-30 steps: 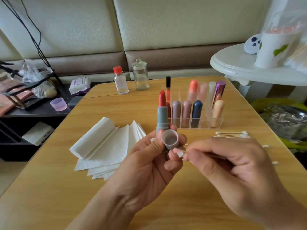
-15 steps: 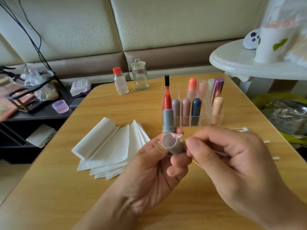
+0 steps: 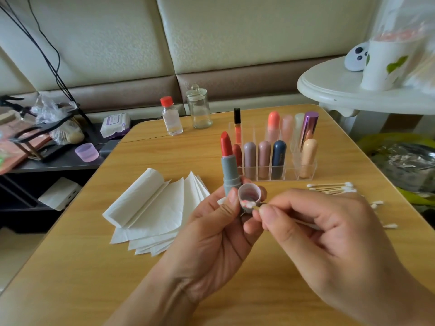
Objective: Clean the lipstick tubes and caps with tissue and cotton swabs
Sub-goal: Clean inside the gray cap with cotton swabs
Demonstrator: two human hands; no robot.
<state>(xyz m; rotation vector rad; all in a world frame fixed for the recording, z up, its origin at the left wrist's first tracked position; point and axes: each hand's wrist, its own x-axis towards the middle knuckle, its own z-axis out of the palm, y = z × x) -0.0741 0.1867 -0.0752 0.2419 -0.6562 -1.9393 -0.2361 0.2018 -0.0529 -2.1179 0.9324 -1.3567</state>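
While the wooden desk (image 3: 235, 267) carries the supplies, the work itself is done in the air above its near middle, so the order of attention runs from the support down to the swab tip. Toward the left edge lies a fanned stack of tissue (image 3: 155, 208); toward the far right corner stands a clear organizer (image 3: 277, 161) of capped lipsticks, and just beside it, near the right edge, a loose bundle of spare cotton swabs (image 3: 332, 187). The left hand (image 3: 211, 241) curls round two parts at once: the grey lipstick tube (image 3: 229, 170), upright with its red bullet exposed, and the grey cap (image 3: 250, 196), mouth turned toward the viewer. The right hand (image 3: 329, 238) pinches a cotton swab (image 3: 255, 206) close to its head, whose tip, already pink, rests inside the cap at its lower rim. Good practice would appear to be this: hold the cap still, sweep the tip around the inner wall in a circle, and rotate the cap rather than the wrist. A short pinch gives control, yet pressure should stay light, since the stick may bend. Because the bullet stands just beside the cap, a slip could smear it; changing to a clean swab seems due soon.
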